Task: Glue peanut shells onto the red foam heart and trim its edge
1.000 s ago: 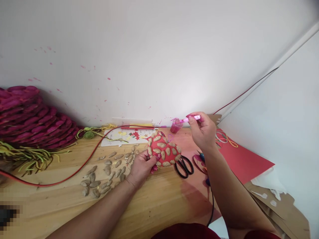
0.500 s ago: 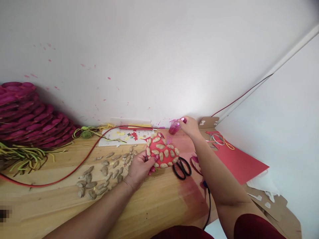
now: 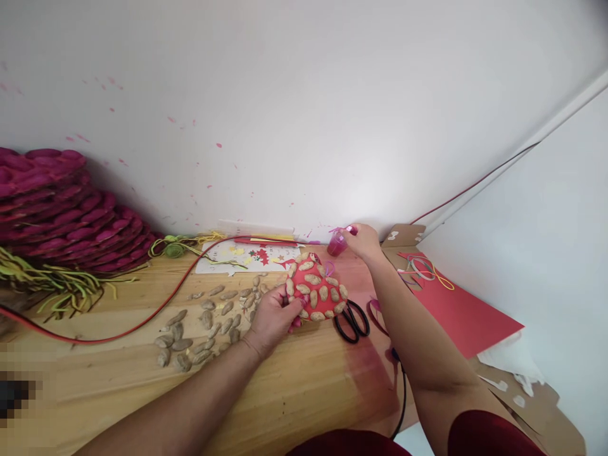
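My left hand (image 3: 278, 315) grips the lower left edge of a red piece (image 3: 317, 275) with several unshelled peanuts fixed on its face, holding it over the table. Near the wall stands a small clear cup (image 3: 337, 243) with dark pink liquid in it. My right hand (image 3: 365, 242) is closed at the cup's rim, fingertips pinched together; what they hold is too small and partly hidden to name. Black-handled scissors (image 3: 352, 322) lie just right of the red piece, their blades hidden. Loose peanuts (image 3: 206, 320) are scattered to the left of my left hand.
A stack of magenta-painted peanut pieces (image 3: 71, 209) stands at the left. A red cable (image 3: 164, 300) crosses the wooden table. A white sheet with paper cutouts (image 3: 223, 258) lies near the wall. Red paper (image 3: 468, 316) and loose yellow and grey bands (image 3: 422, 268) lie at the right.
The view has turned a little to the left, so everything sits slightly further right. Both hands keep nearly the same places, the right one still at the cup's rim.
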The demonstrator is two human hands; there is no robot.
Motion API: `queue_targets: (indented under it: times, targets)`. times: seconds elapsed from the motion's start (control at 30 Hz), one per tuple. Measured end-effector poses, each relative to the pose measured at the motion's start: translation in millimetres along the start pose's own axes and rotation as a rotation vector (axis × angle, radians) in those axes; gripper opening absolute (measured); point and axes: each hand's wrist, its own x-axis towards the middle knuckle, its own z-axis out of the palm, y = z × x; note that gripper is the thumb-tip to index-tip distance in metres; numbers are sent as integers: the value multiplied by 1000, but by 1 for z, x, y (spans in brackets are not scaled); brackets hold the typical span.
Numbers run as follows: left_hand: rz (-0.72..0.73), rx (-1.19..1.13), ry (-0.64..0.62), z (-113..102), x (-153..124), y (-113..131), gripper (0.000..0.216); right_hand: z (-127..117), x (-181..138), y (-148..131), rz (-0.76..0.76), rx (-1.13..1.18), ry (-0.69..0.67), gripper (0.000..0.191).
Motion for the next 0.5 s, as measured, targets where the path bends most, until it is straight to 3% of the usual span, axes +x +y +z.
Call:
queue_targets:
  times: [0.3,0.5]
  targets:
    - [2,20,-9,0,0,-1,36,-12,-13,1,-50,106,119,26]
    - [63,37,-30,2,-2,3,31,-44,-52,-14,-78,251,304,36]
